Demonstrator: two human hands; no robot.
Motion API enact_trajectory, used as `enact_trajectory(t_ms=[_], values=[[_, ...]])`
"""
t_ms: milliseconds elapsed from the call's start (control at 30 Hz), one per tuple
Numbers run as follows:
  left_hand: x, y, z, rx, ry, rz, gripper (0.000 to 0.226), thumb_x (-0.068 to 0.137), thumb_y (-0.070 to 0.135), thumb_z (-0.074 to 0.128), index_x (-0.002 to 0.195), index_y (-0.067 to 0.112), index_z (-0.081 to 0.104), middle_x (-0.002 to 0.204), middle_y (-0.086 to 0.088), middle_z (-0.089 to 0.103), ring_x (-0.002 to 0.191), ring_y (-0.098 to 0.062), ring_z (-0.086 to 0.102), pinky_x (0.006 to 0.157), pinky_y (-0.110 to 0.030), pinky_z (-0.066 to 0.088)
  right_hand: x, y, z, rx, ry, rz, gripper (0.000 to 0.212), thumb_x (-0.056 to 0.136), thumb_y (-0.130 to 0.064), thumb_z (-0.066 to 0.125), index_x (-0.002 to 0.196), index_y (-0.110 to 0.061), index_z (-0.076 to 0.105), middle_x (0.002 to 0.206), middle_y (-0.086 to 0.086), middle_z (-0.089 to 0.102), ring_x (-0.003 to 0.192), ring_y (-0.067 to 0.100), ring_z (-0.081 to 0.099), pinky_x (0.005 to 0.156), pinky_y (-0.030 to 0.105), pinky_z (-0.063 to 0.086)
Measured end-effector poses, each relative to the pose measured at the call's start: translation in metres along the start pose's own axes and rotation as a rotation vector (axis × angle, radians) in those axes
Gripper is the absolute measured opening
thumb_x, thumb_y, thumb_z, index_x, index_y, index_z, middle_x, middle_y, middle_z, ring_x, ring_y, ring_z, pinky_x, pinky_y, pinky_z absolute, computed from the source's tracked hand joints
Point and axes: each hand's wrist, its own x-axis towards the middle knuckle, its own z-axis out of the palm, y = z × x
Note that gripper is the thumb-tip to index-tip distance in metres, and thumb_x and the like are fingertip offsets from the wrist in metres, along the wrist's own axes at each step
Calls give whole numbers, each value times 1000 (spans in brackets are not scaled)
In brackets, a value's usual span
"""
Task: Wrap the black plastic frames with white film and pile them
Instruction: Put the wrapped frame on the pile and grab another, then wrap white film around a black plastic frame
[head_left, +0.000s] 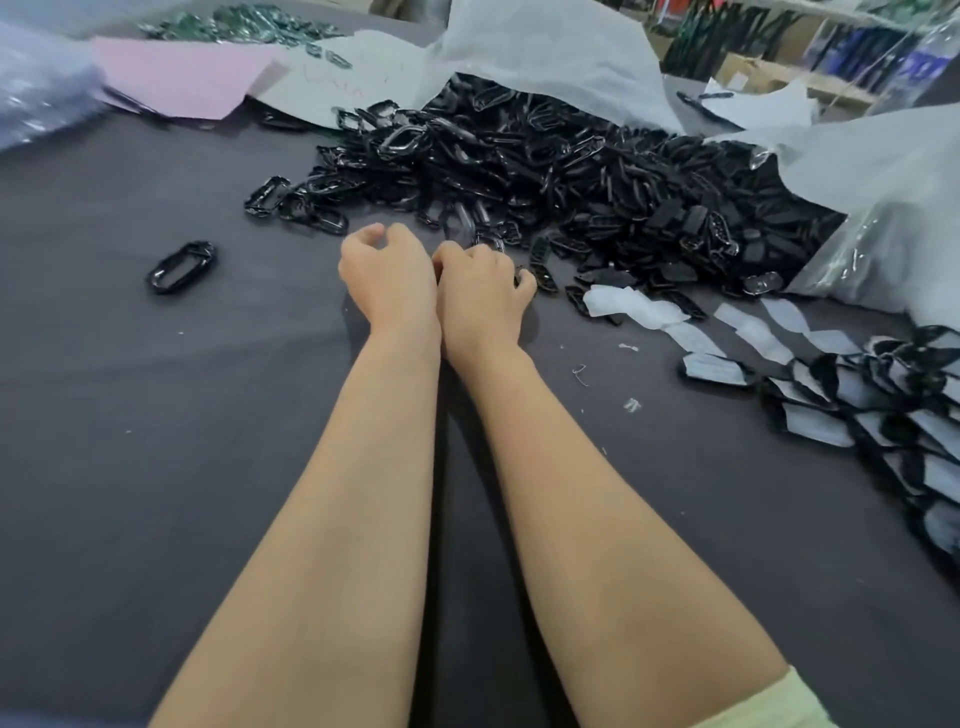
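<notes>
My left hand (387, 275) and right hand (480, 291) lie side by side, touching, on the dark grey worktop (156, 441) at the near edge of the heap of black frames (519, 166). I see only their backs. The fingers (371, 233) of both are curled under. A dark sliver shows between the hands and past my right knuckles, but I cannot tell whether either hand grips a frame or nothing at all.

The heap spills from under a crumpled white sheet (545, 47) behind it. Left of the heap, well apart from it, one loose frame (182, 266) lies flat by itself. Just on the near right side of the heap lie strips of white film (634, 306). Beyond them, farther right from the heap, is the pile of wrapped frames (883, 415), black edges showing round the white. A clear bag (883, 208) stands at the heap's right end. A pink sheet (176, 78) lies behind the heap to the left.
</notes>
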Motion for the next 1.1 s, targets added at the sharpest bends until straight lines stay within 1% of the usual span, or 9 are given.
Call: enact_trajectory(t_ms=[167, 233, 300, 467, 533, 600, 700, 800, 1100], values=[[-5, 4, 0, 28, -118, -16, 30, 92, 12, 47, 119, -1, 52, 77, -2, 49, 59, -16, 43, 51, -25, 36, -3, 2, -6, 222, 17, -46, 17, 93, -15, 48, 109, -12, 52, 116, 8, 49, 108, 27, 44, 95, 39, 29], [-11, 7, 4, 26, -150, -23, 10, 91, 9, 46, 88, 3, 53, 61, 2, 37, 49, -13, 35, 44, -23, 27, -6, 5, -13, 458, 52, -72, 10, 90, -9, 51, 100, -10, 54, 101, 6, 51, 91, 21, 46, 78, 29, 32], [-17, 8, 10, 44, -194, -3, 27, 90, 9, 47, 64, 15, 43, 51, 4, 34, 45, -12, 31, 43, -22, 25, -5, 11, -23, 601, 148, -41, 10, 86, -4, 54, 95, -9, 57, 92, 4, 54, 83, 17, 46, 71, 24, 32], [-38, -3, 32, 62, -455, -22, 23, 95, 21, 52, 80, 11, 66, 76, -3, 65, 67, -14, 58, 62, -24, 48, -1, 45, -53, 845, 94, 29, 23, 86, -1, 56, 105, -12, 62, 87, -3, 66, 74, 4, 59, 69, 14, 47], [-43, -10, 42, 15, -479, -54, 19, 96, 12, 50, 86, 7, 65, 88, -8, 66, 81, -19, 59, 76, -29, 49, -1, 65, -61, 1068, 29, 108, 27, 89, 4, 47, 109, -11, 58, 94, 4, 69, 84, 12, 64, 77, 23, 54], [-48, -17, 52, -76, -450, -78, 23, 95, -1, 43, 83, 7, 60, 80, -6, 62, 76, -15, 58, 72, -24, 49, -2, 83, -66, 1201, 116, 243, 27, 91, 7, 40, 105, -8, 58, 93, 7, 69, 88, 18, 67, 85, 29, 56], [-52, -24, 62, -179, -379, -119, 24, 98, -3, 36, 108, 4, 56, 86, 0, 61, 80, -4, 60, 71, -20, 56, 2, 108, -65, 628, 302, 328, 27, 90, -2, 44, 105, -10, 66, 103, 6, 69, 103, 21, 63, 92, 26, 47], [-50, -27, 65, -224, -332, -143, 30, 99, -2, 33, 121, 2, 52, 89, -1, 60, 84, -9, 60, 71, -20, 57, 9, 115, -56, 208, 174, 238, 32, 92, -13, 47, 117, -18, 66, 122, 5, 64, 117, 26, 53, 95, 32, 41], [-48, -26, 66, -167, -305, -130, 12, 99, 5, 37, 106, 9, 47, 87, -3, 57, 65, -10, 59, 53, -18, 53, 33, 98, -50, -80, -2, 401, 38, 91, -18, 51, 129, -23, 54, 136, 7, 48, 130, 29, 33, 102, 42, 27]])
